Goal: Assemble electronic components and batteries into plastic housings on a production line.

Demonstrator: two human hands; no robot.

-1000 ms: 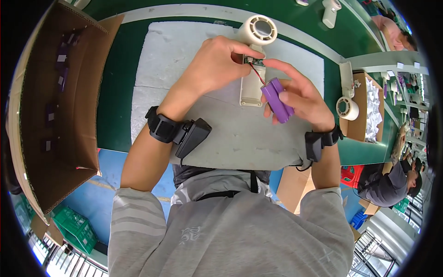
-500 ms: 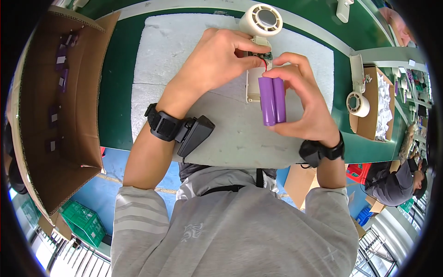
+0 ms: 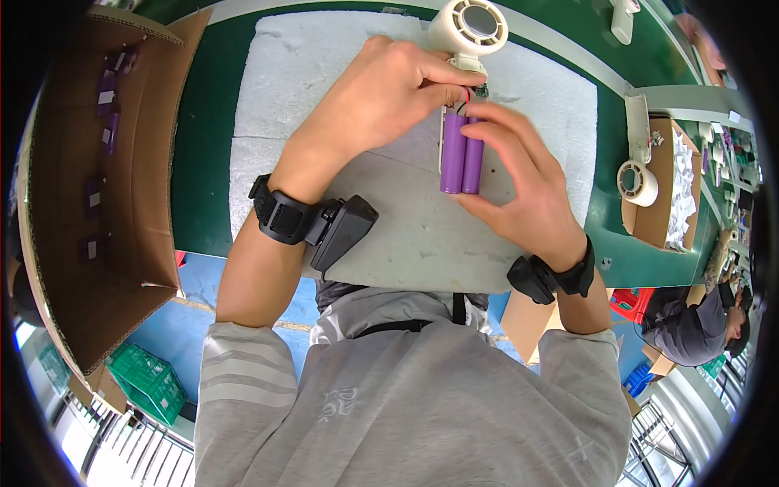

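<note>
A white handheld fan (image 3: 472, 26) lies at the far side of the foam pad, its round head pointing away and its handle toward me. My left hand (image 3: 381, 97) pinches the fan near its neck, where a bit of green circuit board (image 3: 482, 90) shows. In my right hand (image 3: 523, 178) is a pack of two purple battery cells (image 3: 456, 154), gripped between thumb and fingers. Thin red and black wires (image 3: 466, 99) run from the pack's top toward the board. The pack covers most of the open handle; only its left edge shows.
The white foam pad (image 3: 284, 89) rests on a green table (image 3: 203, 162). A big cardboard box (image 3: 146, 187) with purple packs stands left. At right are another fan (image 3: 638, 183) and a carton (image 3: 656, 207) of white pieces. Another person (image 3: 698, 329) sits far right.
My right hand has brought the battery pack left and away from me, over the fan's handle. The fan head has shifted slightly up and right; my left hand keeps its pinch.
</note>
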